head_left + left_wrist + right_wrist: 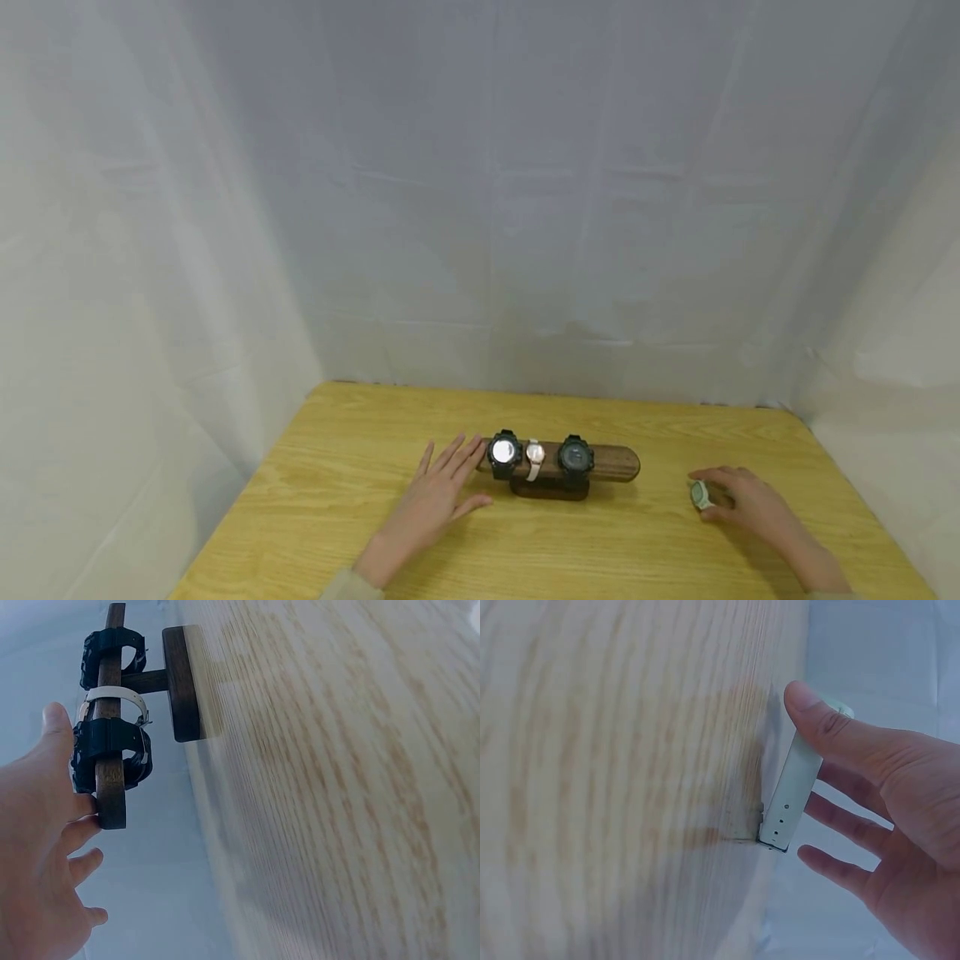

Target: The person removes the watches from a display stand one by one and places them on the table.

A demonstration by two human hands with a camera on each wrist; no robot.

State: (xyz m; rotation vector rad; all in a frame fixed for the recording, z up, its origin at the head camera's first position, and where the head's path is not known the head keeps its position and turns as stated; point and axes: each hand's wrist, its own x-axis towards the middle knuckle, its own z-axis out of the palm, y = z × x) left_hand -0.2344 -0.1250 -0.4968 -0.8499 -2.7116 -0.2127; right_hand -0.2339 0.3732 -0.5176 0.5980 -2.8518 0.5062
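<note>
A dark wooden watch stand (617, 463) holds two black watches, one at the left (504, 452) and one right of centre (576, 457), with a white-strapped watch (535, 454) between them. My left hand (431, 502) has its fingers extended, and fingertips touch the stand's left end. In the left wrist view, fingers of that hand (37, 832) meet the end of the bar (112, 814). Off to the right of the stand, my right hand (756, 507) pinches a pale green watch (700, 495) between thumb and fingers. Its strap (795, 791) slants down close to the tabletop; whether it touches cannot be told.
Everything is on a yellow wood-grain table (337, 467). A pale cloth curtain (487, 208) rises behind its far edge and along both sides. Bare tabletop lies between the stand and my right hand.
</note>
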